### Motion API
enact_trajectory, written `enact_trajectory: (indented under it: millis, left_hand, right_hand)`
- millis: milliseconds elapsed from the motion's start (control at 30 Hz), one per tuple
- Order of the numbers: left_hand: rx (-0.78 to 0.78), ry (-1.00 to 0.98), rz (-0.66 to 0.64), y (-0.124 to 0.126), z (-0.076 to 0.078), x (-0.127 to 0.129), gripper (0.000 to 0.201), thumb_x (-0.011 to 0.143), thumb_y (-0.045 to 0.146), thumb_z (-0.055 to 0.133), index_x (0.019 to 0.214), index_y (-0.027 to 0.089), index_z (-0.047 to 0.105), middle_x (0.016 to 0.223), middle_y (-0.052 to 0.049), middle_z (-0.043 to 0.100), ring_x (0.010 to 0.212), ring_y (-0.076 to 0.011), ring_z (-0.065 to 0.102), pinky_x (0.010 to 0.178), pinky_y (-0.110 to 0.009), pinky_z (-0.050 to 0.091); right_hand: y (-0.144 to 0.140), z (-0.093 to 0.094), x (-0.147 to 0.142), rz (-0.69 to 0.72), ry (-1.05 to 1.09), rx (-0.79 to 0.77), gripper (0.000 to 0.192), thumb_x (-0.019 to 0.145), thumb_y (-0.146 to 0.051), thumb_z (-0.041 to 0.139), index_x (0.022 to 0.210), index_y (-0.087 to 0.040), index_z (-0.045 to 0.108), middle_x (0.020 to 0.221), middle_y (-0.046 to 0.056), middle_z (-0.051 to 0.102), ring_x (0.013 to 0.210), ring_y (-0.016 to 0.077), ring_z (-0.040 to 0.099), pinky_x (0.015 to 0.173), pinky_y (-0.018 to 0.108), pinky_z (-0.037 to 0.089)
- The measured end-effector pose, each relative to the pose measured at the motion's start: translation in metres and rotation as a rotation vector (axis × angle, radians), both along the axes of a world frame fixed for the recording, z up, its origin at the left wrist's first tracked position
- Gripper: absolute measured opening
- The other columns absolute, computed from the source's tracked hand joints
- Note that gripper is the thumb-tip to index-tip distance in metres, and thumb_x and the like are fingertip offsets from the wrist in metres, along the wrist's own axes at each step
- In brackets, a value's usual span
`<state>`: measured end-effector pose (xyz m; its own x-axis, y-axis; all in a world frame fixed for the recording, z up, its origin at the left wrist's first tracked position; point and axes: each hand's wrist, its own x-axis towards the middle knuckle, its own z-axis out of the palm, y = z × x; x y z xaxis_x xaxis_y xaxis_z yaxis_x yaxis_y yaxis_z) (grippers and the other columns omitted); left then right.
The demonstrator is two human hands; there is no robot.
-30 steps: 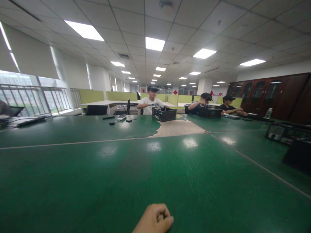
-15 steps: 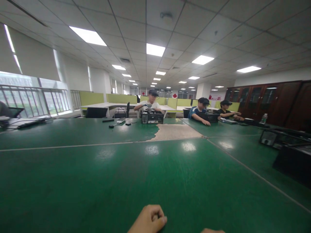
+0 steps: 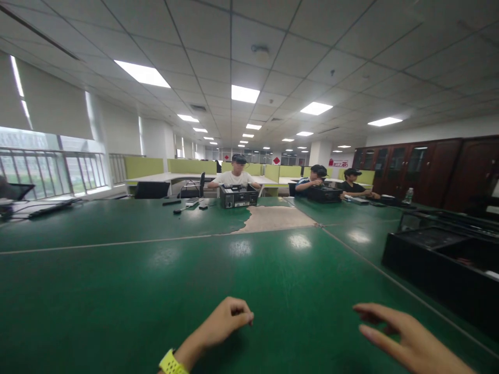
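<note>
Near case [image 3: 429, 272]: black box, open top, dark inside with a small pale spot near the cut-off right edge. Left part of the top is a flat dark panel. Sits on the green table [image 3: 292, 275], right of the bare patch [image 3: 276, 219] and closer to camera. Another black frame [image 3: 452, 221] shows just behind it, details too dark to read.

Left hand [image 3: 223, 321]: near side of the patch, slightly left of it. Comes in from the bottom edge, back of hand up, fingers curled under, thumb tip close by the index tip; can't tell if they meet. Yellow-green strap [image 3: 171, 362] on the wrist. Can't tell if the hand touches the table.

Right hand [image 3: 407, 335]: near-right of the patch, reaching in from the bottom right, fingertips pointing left. Thumb and fingers apart. Case is the nearest object, not in contact.

Beyond the patch: far case [image 3: 238, 199] just past its left side, person in white [image 3: 234, 178] behind it.
</note>
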<state>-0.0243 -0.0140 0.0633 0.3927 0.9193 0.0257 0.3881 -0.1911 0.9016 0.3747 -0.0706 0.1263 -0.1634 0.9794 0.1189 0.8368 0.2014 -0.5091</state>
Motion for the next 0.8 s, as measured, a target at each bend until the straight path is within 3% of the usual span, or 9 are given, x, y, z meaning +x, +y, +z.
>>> enact_trajectory:
  millis: [133,200,267,333,433,567,633,700,800]
  left_hand:
    - [0.014,-0.019,0.076,0.009,0.033,-0.008,0.057,0.077,0.068,0.051,0.062,0.014,0.062,0.047,0.006,0.042,0.045,-0.008,0.034,0.047,-0.023,0.024]
    - [0.024,-0.043,0.117,0.013,0.045,-0.012,0.058,0.075,0.071,0.05,0.065,0.015,0.06,0.048,0.006,0.043,0.044,-0.0081,0.035,0.046,-0.022,0.025]
    - [0.043,-0.071,0.16,0.014,0.054,-0.016,0.057,0.074,0.071,0.051,0.07,0.016,0.059,0.048,0.007,0.041,0.043,-0.0076,0.033,0.045,-0.021,0.024]
    - [0.066,-0.096,0.2,0.012,0.061,-0.021,0.054,0.076,0.07,0.051,0.073,0.016,0.057,0.049,0.008,0.04,0.043,-0.0069,0.032,0.045,-0.021,0.023]
    - [0.089,-0.097,0.222,0.006,0.078,-0.031,0.05,0.078,0.065,0.052,0.074,0.015,0.058,0.05,0.008,0.04,0.044,-0.0069,0.033,0.044,-0.02,0.023]
    - [0.185,-0.004,0.161,0.006,0.126,-0.026,0.046,0.079,0.06,0.054,0.073,0.015,0.059,0.05,0.006,0.044,0.046,-0.0081,0.038,0.044,-0.02,0.026]
    - [0.285,0.06,0.096,0.014,0.157,-0.005,0.043,0.081,0.056,0.052,0.074,0.015,0.06,0.051,0.006,0.046,0.047,-0.0083,0.04,0.045,-0.02,0.03]
    - [0.447,0.204,0.03,0.027,0.182,0.028,0.041,0.085,0.051,0.047,0.076,0.013,0.062,0.053,0.005,0.047,0.049,-0.0085,0.043,0.048,-0.02,0.034]
    - [0.677,0.495,0.004,0.043,0.195,0.086,0.04,0.089,0.042,0.04,0.081,0.012,0.065,0.064,0.0,0.057,0.061,-0.0116,0.053,0.058,-0.023,0.041]
  right_hand:
    - [0.051,0.049,0.066,-0.134,-0.377,0.078,0.087,0.075,-0.074,0.047,0.138,-0.013,0.049,0.142,0.015,0.046,0.134,0.033,0.037,0.113,0.043,0.027]
    - [0.078,0.06,0.084,-0.231,-0.51,-0.034,0.102,0.07,-0.073,0.054,0.143,-0.004,0.037,0.146,0.023,0.036,0.137,0.0391,0.028,0.114,0.048,0.023]
    - [0.096,0.06,0.08,-0.234,-0.451,-0.221,0.112,0.067,-0.072,0.058,0.146,0.002,0.027,0.148,0.027,0.029,0.138,0.0407,0.025,0.113,0.05,0.021]
    - [0.102,0.052,0.054,-0.12,-0.304,-0.341,0.107,0.071,-0.076,0.05,0.146,-0.003,0.028,0.149,0.021,0.03,0.137,0.0344,0.031,0.113,0.043,0.026]
    - [0.09,0.036,-0.011,-0.008,-0.141,-0.301,0.089,0.077,-0.08,0.036,0.131,-0.012,0.055,0.135,0.014,0.054,0.123,0.0289,0.051,0.102,0.036,0.039]
    - [0.054,0.031,-0.099,-0.05,-0.017,-0.23,0.073,0.072,-0.075,0.052,0.109,-0.013,0.068,0.109,0.014,0.068,0.103,0.0299,0.062,0.09,0.037,0.046]
    - [0.039,0.035,-0.137,0.023,-0.027,-0.263,0.073,0.067,-0.072,0.061,0.112,-0.015,0.067,0.113,0.014,0.067,0.106,0.0316,0.06,0.092,0.039,0.045]
    - [0.035,0.039,-0.169,0.182,0.008,-0.293,0.085,0.064,-0.074,0.063,0.126,-0.016,0.058,0.124,0.015,0.061,0.113,0.0325,0.056,0.096,0.042,0.044]
    - [0.059,0.04,-0.192,0.444,0.034,-0.309,0.077,0.083,-0.073,0.039,0.137,-0.019,0.044,0.122,0.011,0.062,0.103,0.022,0.062,0.086,0.033,0.05]
